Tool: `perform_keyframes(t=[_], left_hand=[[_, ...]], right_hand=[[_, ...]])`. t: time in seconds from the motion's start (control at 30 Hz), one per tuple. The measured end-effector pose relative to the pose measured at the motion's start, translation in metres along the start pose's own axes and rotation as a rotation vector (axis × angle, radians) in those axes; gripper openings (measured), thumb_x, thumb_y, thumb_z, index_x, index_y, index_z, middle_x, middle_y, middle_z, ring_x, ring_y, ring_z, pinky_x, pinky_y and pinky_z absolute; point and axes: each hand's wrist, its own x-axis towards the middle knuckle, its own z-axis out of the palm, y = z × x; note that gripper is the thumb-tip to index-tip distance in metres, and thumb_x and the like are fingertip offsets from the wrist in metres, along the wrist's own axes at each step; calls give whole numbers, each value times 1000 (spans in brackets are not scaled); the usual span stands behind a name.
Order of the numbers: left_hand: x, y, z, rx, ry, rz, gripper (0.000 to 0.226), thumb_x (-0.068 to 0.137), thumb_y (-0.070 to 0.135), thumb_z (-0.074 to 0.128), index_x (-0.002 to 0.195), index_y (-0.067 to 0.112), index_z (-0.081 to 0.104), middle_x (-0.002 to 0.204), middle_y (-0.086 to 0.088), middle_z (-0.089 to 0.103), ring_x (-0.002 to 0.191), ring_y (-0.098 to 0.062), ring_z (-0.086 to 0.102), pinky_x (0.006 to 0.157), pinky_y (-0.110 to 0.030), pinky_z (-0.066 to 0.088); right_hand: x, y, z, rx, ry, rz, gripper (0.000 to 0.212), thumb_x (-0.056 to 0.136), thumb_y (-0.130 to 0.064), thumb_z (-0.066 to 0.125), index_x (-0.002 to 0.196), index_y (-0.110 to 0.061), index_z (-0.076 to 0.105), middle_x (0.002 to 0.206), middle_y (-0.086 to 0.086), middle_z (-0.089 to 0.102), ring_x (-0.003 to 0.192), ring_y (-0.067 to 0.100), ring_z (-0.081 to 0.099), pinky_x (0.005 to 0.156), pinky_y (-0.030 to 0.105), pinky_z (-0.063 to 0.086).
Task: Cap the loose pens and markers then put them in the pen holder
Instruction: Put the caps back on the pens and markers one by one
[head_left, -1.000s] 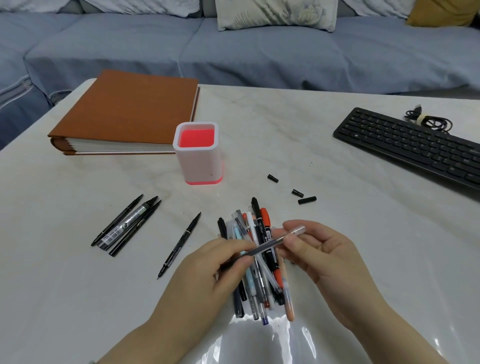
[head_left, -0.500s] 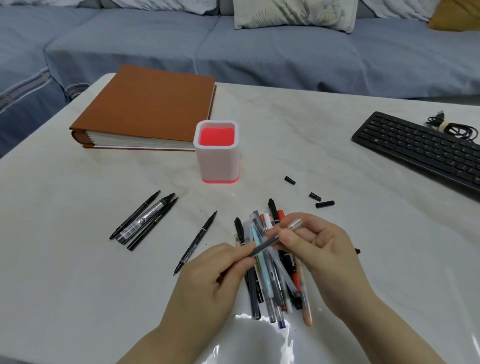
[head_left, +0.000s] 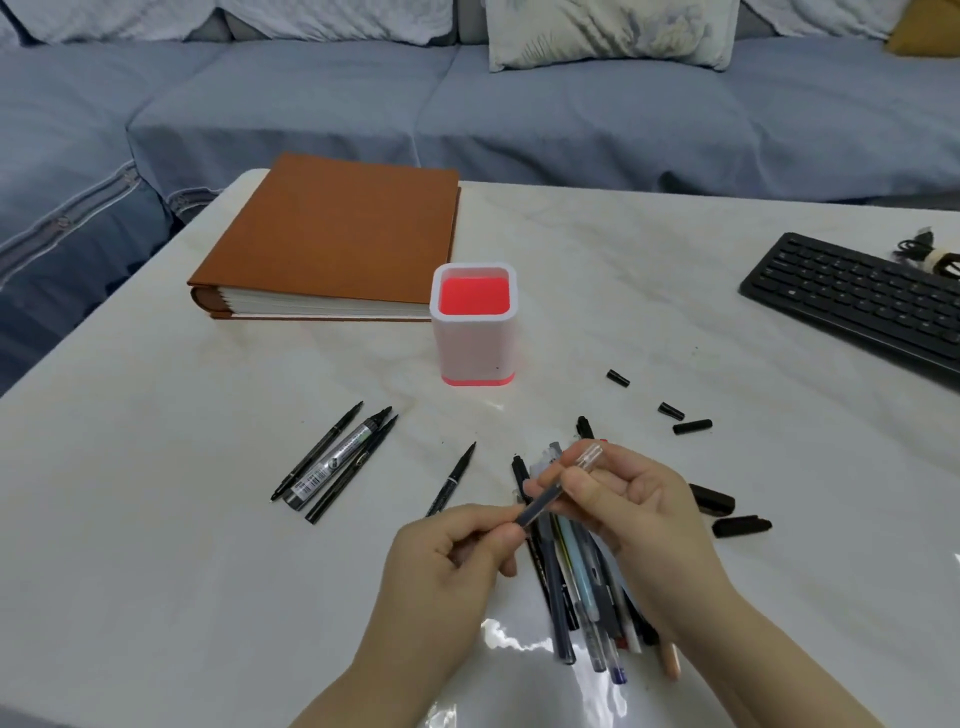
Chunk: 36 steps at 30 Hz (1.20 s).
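White pen holder (head_left: 475, 348) upright, red inside | left hand (head_left: 441, 561), right hand (head_left: 639, 509): grips pinching one pen (head_left: 538, 508)

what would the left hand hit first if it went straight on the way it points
Likely the right hand, pinching the same pen just ahead of the left hand; depth is unclear.

On the counter (head_left: 156, 519): one white pen holder (head_left: 475, 332), one brown album (head_left: 332, 234), one black keyboard (head_left: 852, 301), one coiled cable (head_left: 930, 254). Four black pens (head_left: 332, 462) lie loose, three together and one alone. Five black caps (head_left: 692, 426). One grey pen (head_left: 540, 506), gripped by two hands, the left hand (head_left: 447, 561) and the right hand (head_left: 639, 509). Heap of pens (head_left: 576, 587) beneath, too overlapped to count.
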Motion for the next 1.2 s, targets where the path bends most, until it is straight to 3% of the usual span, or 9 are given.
perform_keyframes(t=[0.17, 0.3, 0.43, 0.6, 0.77, 0.87, 0.97, 1.03, 1.2], left_hand=[[15, 0, -12, -84, -153, -181, 25, 84, -3, 56, 70, 13, 70, 46, 4, 59, 35, -5, 40, 37, -11, 31], [24, -15, -20, 370, -158, -5, 20, 88, 20, 56, 71, 18, 68, 61, 7, 62, 56, -3, 52, 56, -18, 41], [42, -28, -34, 893, 82, 189, 25, 90, 36, 49, 104, 20, 63, 97, 4, 64, 92, -17, 58, 75, -31, 45], [57, -40, -35, 981, -17, -41, 27, 81, 40, 59, 98, 19, 54, 96, 1, 58, 91, -20, 56, 72, -31, 44], [57, -40, -39, 936, -8, -82, 9, 82, 24, 53, 83, 15, 54, 81, -2, 59, 76, -23, 55, 59, -30, 39], [51, -28, -42, 822, 38, -76, 15, 82, 19, 53, 68, 16, 49, 66, 1, 51, 60, -18, 47, 53, -30, 34], [44, -10, -37, 634, 61, -81, 12, 81, 15, 54, 70, 19, 52, 66, -2, 55, 57, -18, 49, 53, -30, 40], [40, 0, -29, 551, 35, -77, 14, 81, 15, 56, 71, 25, 53, 69, 1, 60, 57, -15, 53, 53, -25, 41], [30, 11, -5, 413, -12, -89, 22, 80, 13, 61, 70, 32, 55, 68, 4, 60, 58, -4, 51, 54, -10, 41]], right_hand=[[7, 13, 4, 10, 64, 101, 6, 83, 0, 55, 86, -1, 60, 68, 7, 71, 70, 17, 72, 60, 17, 56], [13, 24, 18, -94, 176, 93, 18, 89, -1, 49, 91, -18, 55, 72, 7, 65, 63, 10, 68, 57, 17, 54], [25, 18, 15, -537, 274, -111, 25, 85, -13, 55, 83, -36, 48, 66, 0, 61, 60, 11, 61, 67, 31, 49], [40, 23, 21, -976, 12, -170, 22, 84, -18, 61, 105, -17, 57, 74, -10, 48, 72, 6, 49, 62, 11, 34], [42, 46, 20, -1485, -195, -239, 35, 88, -24, 54, 121, -16, 52, 113, 10, 55, 112, 28, 41, 100, 32, 33], [38, 47, 16, -1541, -175, -414, 22, 72, -22, 71, 92, -15, 70, 89, 9, 62, 91, 31, 54, 86, 31, 48], [30, 31, 1, -1380, -143, -357, 21, 88, -22, 53, 104, -17, 66, 109, 1, 55, 112, 23, 41, 88, 14, 29], [27, 18, -20, -1351, -53, -374, 19, 87, -19, 53, 98, -16, 68, 102, 3, 60, 104, 25, 48, 87, 28, 42], [12, -8, -77, -1412, 145, 40, 20, 91, -25, 47, 100, -15, 61, 91, 3, 64, 82, 17, 56, 67, 26, 41]])
